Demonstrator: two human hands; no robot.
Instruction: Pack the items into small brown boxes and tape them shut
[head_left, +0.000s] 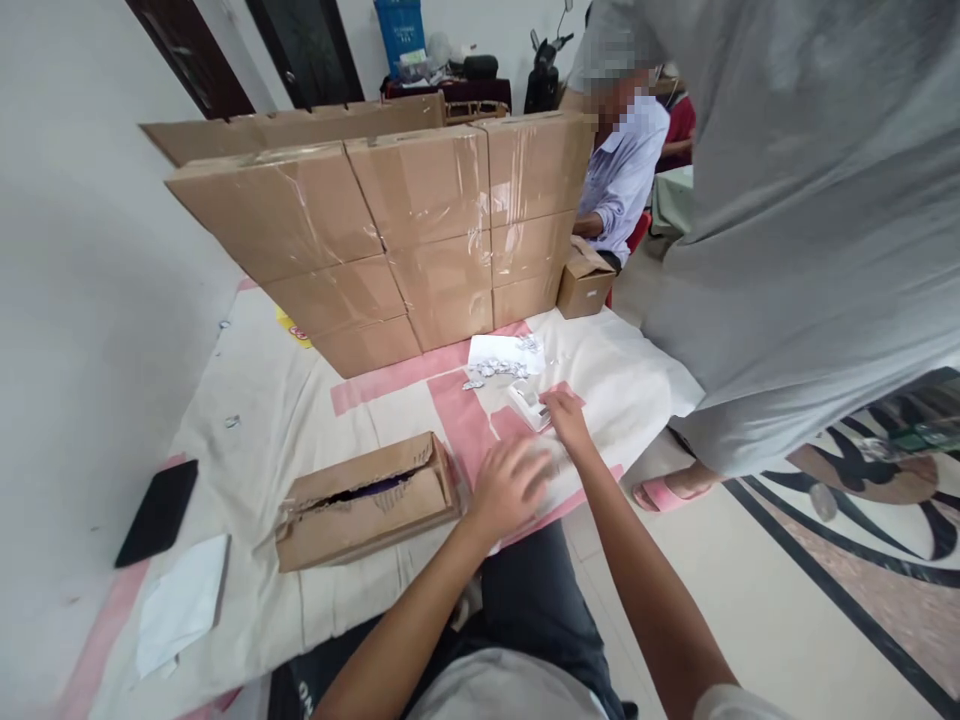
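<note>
My right hand [568,418] is at the right end of a small white box [529,405] on the table, its fingers closed on the near edge. Small dark marks or parts show on the box, too small to name. Closer to me, my left hand [514,485] hovers over the table's front edge with its fingers apart and slightly blurred; nothing shows in it. Just beyond the white box lies a white sheet [495,350] with a scatter of small silvery-white pieces [499,369] along its near edge.
A long torn-open carton [367,505] lies left of my hands. Taped cartons [442,240] form a wall at the back, with a small carton [585,285] beside them. A black phone-like slab [157,512] and folded white paper [184,605] lie far left. A person in grey [795,220] stands close right.
</note>
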